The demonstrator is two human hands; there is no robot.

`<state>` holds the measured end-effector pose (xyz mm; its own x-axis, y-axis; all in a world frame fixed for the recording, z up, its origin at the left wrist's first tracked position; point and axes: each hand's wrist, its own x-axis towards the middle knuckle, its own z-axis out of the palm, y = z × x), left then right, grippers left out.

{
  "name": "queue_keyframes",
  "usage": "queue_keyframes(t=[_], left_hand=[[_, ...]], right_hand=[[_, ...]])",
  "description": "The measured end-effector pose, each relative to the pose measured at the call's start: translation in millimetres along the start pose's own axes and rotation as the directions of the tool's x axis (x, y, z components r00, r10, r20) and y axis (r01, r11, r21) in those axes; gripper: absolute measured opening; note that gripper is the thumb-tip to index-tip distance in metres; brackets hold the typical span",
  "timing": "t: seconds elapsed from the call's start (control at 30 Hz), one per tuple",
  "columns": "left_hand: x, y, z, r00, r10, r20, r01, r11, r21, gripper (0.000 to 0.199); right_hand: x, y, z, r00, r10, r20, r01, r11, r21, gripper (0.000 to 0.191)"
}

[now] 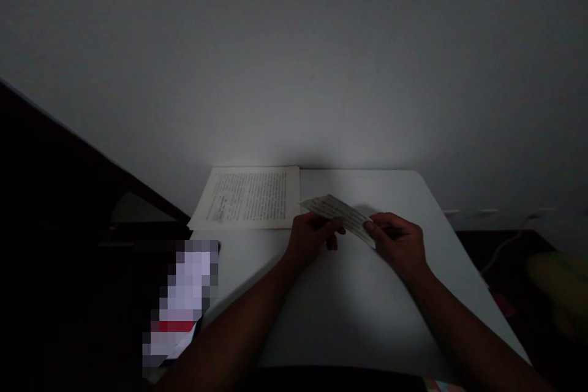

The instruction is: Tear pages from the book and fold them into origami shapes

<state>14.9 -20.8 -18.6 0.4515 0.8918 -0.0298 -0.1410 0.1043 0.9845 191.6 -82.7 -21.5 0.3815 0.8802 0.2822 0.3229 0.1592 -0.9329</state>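
Above the middle of the white table (316, 318), a folded sheet of printed paper (346, 214) is held between my two hands. It is folded into a narrow, slanting shape with a pointed left end. My left hand (311, 236) pinches its left part, thumb on the near face and the other fingers partly hidden behind. At the lower right end, my right hand (399, 239) grips the paper between thumb and curled fingers. A flat stack of printed pages (250, 199) lies to the left of the folded paper, near the wall.
A phone with a lit, pixelated screen (184, 300) lies at the table's left edge. Right behind the table rises a pale wall (294, 73). On the right, a white cable (500, 251) runs past the table, near a dim yellowish thing (560, 288).
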Motion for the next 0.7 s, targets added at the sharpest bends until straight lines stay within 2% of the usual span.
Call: queue_keyframes(t=[0.23,0.5,0.6,0.7], left_hand=[[1.8,-3.5,-2.5,0.997,0.006,0.081,0.005,0.989,-0.146,0.033],[0.5,-6.9,-2.2,0.996,0.065,0.053,-0.060,0.995,-0.077,0.030],[0.8,-8.5,-2.4,1.000,0.020,-0.003,-0.021,0.994,-0.109,0.031],[0.6,-8.5,-0.4,0.998,-0.065,-0.014,0.060,0.973,-0.225,0.033]], right_hand=[[0.9,-1.2,-1.2,0.993,0.032,0.110,-0.037,0.998,0.045,0.015],[-0.6,-2.1,0.0,0.978,0.047,0.205,-0.072,0.990,0.118,0.014],[-0.3,-3.5,-0.1,0.971,0.046,0.234,-0.080,0.988,0.136,0.014],[-0.5,-1.2,-0.6,0.965,0.059,0.256,-0.094,0.988,0.126,0.016]])
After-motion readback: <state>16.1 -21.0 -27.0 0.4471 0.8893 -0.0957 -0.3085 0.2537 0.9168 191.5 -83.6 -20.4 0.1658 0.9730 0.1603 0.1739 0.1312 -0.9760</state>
